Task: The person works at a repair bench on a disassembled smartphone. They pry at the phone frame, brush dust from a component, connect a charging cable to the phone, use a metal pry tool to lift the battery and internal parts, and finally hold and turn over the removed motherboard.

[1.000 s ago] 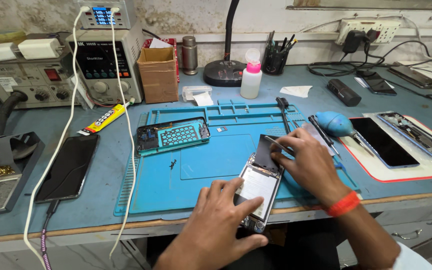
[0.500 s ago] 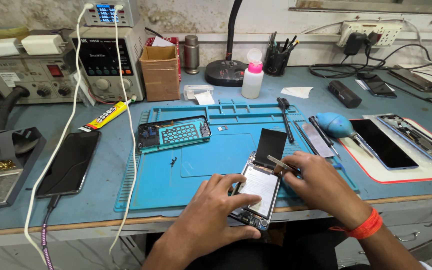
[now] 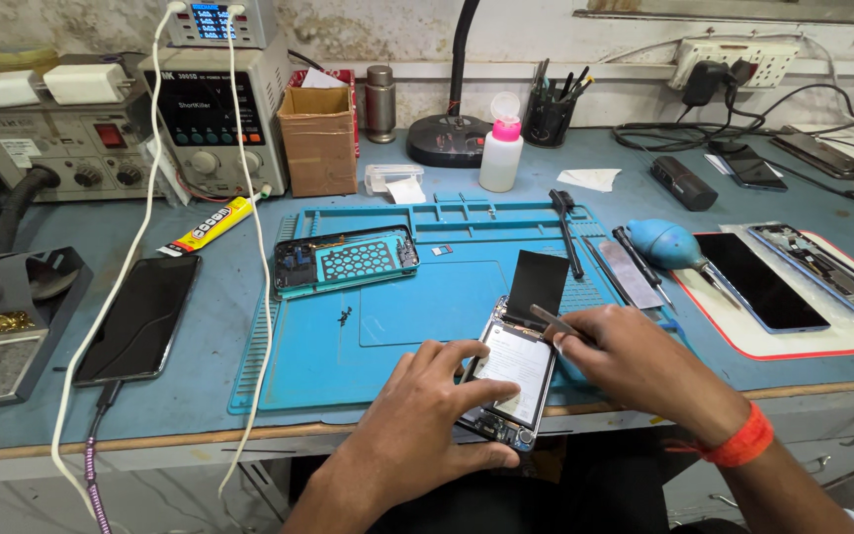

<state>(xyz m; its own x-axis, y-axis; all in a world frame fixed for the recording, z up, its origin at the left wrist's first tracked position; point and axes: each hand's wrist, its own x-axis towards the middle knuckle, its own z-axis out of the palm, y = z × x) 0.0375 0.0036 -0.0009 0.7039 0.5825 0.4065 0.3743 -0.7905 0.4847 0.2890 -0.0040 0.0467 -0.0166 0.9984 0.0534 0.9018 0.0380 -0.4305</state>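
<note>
Hands [image 3: 427,415] steady opened phone [image 3: 511,371]; right hand [image 3: 635,361] grips tweezers [image 3: 554,321].

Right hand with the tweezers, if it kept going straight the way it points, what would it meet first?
Probably the black flap lifted off the opened phone; the right hand aims its tweezers up-left at it, though depth is unclear.

The counter [image 3: 71,415] is seen from a single head-worn camera, angled down and forward at close range, toward the back wall.
</note>
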